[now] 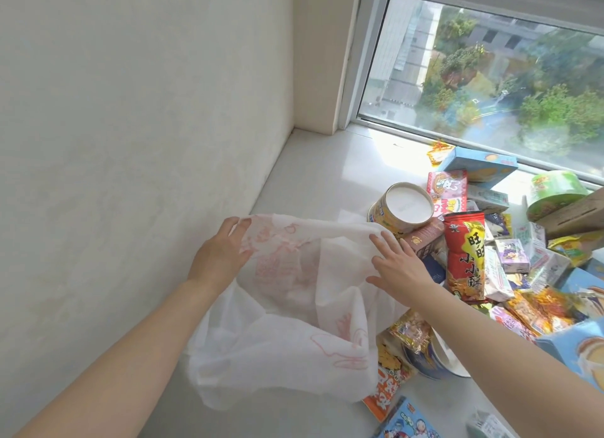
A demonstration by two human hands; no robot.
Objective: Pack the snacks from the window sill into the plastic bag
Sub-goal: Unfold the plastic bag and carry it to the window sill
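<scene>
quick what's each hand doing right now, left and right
Left hand: grips the edge of the white plastic bag, fingers curled round it.
Right hand: open, straight fingers resting on the bag's other edge.

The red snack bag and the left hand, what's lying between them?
In the head view, the white plastic bag spans that stretch, with the right hand resting on its near edge beside the red snack bag; the left hand grips the far edge.

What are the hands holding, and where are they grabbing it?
Both hands are on the white plastic bag, at its top edge. The left hand grips the left side; the right hand rests flat on the right side.
</scene>
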